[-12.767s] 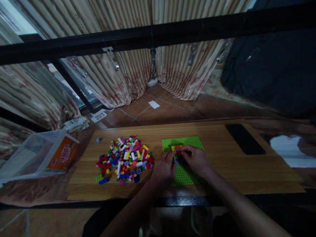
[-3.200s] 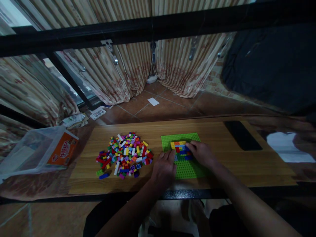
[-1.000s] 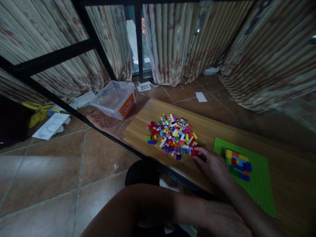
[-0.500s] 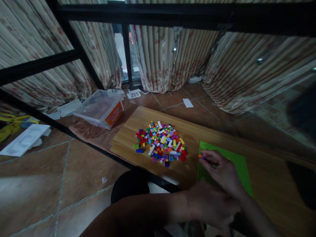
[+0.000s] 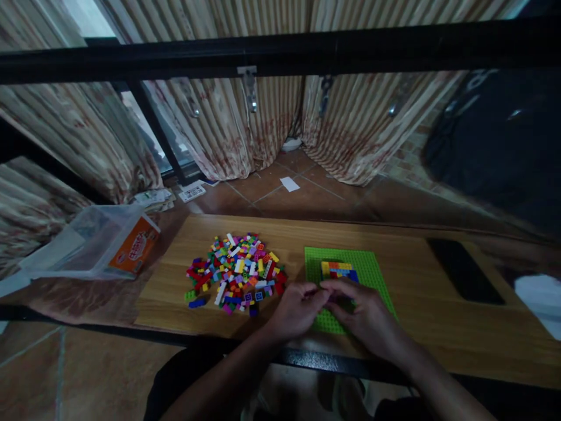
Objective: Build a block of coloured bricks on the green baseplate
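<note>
My left hand (image 5: 298, 310) and my right hand (image 5: 366, 310) meet at the fingertips above the near half of a green studded baseplate (image 5: 374, 272). Both are closed in a pinch. The small toy bricks seen in my right fingers a moment earlier are now hidden between the hands, so what the left fingers grip cannot be made out. Just beyond the fingertips, a low build of yellow, orange, red and blue toy bricks (image 5: 337, 267) sits on the baseplate, partly covered by my right hand. To the left lies a loose pile of mixed coloured toy bricks (image 5: 241, 269).
The wooden tabletop (image 5: 170, 292) carries a dark flat phone-like object (image 5: 464, 270) at right. A clear plastic bin with an orange label (image 5: 134, 248) stands at left. Beyond are a black metal rail (image 5: 280, 55), curtains (image 5: 228, 128) and paper (image 5: 289, 184) on the tiled floor.
My view has turned right. My left hand has come up from beside my right forearm to meet the right hand's fingers, and the brick build on the baseplate is uncovered.
</note>
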The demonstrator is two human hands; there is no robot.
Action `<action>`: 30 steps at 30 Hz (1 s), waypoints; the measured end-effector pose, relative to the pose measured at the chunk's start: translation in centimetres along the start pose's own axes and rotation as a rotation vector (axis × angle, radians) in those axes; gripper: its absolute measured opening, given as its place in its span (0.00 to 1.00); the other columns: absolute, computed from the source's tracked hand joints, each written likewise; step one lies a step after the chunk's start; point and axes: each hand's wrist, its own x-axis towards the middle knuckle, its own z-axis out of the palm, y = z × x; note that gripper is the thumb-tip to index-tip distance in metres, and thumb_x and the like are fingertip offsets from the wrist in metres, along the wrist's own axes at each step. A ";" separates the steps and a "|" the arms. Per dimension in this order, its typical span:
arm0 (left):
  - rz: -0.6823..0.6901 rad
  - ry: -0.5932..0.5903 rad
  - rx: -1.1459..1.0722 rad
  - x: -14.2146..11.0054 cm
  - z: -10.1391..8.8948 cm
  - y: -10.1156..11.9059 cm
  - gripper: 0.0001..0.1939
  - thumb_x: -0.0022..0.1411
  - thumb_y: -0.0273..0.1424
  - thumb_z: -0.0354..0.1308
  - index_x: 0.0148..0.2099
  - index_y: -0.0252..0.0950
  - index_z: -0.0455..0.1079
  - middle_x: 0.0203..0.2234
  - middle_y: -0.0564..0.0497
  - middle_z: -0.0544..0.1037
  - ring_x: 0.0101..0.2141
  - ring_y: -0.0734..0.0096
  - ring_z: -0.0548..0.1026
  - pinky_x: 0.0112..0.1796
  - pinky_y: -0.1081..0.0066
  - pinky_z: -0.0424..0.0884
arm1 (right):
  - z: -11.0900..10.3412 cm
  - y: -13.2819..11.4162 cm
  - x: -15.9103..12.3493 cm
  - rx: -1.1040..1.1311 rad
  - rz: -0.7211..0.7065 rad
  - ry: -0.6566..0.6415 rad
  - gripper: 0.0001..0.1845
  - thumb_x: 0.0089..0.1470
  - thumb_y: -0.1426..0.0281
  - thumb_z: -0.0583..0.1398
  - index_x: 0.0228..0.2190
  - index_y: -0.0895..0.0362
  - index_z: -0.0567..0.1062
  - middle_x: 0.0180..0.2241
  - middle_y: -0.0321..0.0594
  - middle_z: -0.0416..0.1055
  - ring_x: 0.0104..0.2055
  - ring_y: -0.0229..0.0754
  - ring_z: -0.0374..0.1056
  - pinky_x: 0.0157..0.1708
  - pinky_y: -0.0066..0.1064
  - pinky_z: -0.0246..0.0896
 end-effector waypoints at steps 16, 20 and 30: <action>-0.090 -0.002 -0.052 0.7 0.1 1.3 0.19 0.59 0.44 0.54 0.26 0.33 0.67 0.20 0.54 0.69 0.19 0.79 0.63 0.23 0.74 0.57 | -6.3 5.9 1.0 0.353 0.476 0.367 0.18 0.43 0.59 0.67 0.36 0.55 0.79 0.31 0.40 0.79 0.34 0.45 0.75 0.38 0.39 0.70; -0.102 0.006 -0.007 0.8 0.3 1.1 0.19 0.58 0.44 0.54 0.25 0.33 0.66 0.20 0.55 0.68 0.20 0.79 0.62 0.23 0.74 0.57 | -5.8 8.0 1.9 0.331 0.560 0.376 0.16 0.40 0.62 0.67 0.32 0.56 0.78 0.27 0.39 0.78 0.32 0.46 0.75 0.37 0.39 0.70; -0.081 0.022 0.201 0.9 0.6 -0.3 0.17 0.60 0.40 0.52 0.25 0.34 0.64 0.18 0.57 0.63 0.22 0.78 0.62 0.24 0.75 0.55 | -4.0 8.6 3.1 0.231 0.456 0.345 0.13 0.40 0.60 0.66 0.28 0.55 0.79 0.30 0.39 0.78 0.34 0.45 0.73 0.41 0.40 0.67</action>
